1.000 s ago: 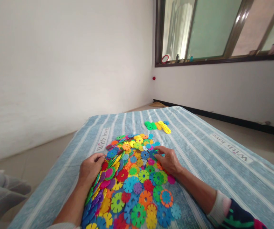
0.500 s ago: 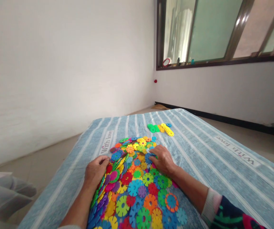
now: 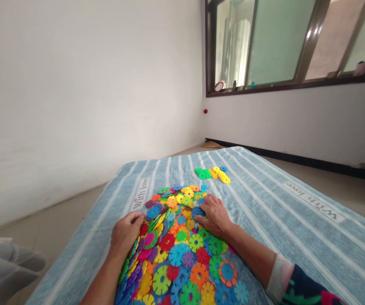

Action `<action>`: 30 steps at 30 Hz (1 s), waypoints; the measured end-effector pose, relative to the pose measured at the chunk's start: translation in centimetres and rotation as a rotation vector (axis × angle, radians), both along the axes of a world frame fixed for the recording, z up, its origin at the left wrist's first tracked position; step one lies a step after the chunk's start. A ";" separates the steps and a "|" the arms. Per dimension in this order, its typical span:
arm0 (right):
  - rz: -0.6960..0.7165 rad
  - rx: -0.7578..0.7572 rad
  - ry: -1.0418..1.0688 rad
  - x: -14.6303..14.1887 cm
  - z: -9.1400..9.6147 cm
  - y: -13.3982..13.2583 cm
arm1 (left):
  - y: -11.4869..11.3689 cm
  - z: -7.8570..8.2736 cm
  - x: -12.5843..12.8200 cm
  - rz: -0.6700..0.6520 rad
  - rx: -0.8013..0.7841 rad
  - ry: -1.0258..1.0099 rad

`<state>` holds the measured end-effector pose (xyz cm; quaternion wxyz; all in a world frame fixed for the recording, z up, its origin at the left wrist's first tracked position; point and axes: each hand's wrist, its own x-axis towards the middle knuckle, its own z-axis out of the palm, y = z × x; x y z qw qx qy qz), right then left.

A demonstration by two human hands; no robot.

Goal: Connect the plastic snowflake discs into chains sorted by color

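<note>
At one disc pile (image 3: 178,253), two hands (image 3: 125,231) (image 3: 216,217)

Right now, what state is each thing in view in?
Disc pile: loose, overlapping
Left hand: fingers curled, at the pile's left edge
Right hand: thumb and fingers apart, on the pile
Far discs: grouped, apart from the pile
Striped cloth: spread beneath the discs
Window: cannot tell whether shut

The slotted discs (image 3: 177,248) are smooth plastic with a slight sheen. Under them is matt woven cloth (image 3: 265,203). The sleeve's cuff (image 3: 279,275) is ribbed knit. The wall (image 3: 106,84) is matt and faintly uneven, the floor (image 3: 71,207) smooth, the window frame (image 3: 311,36) glossy, its panes (image 3: 280,42) glass. The blurred grey sheet (image 3: 10,271) at lower left may be thin plastic or fabric.
</note>
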<state>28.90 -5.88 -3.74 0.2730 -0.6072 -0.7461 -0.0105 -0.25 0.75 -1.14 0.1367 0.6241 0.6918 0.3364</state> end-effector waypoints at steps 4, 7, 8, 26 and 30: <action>0.024 0.022 0.048 0.0 0.0 0.1 | -0.1 0.3 0.0 -0.014 0.019 0.025; 0.072 0.070 0.118 0.0 -0.2 0.3 | -0.1 0.5 0.0 -0.012 0.031 0.036; 0.092 0.090 0.141 0.0 -0.3 0.3 | -0.1 0.5 0.0 -0.011 0.036 0.040; 0.297 0.109 0.167 -0.4 1.4 -0.4 | 0.6 1.2 -0.3 0.018 -0.041 0.017; 0.332 0.059 0.265 0.1 1.3 -0.4 | 0.6 1.0 -0.4 0.009 -0.042 0.017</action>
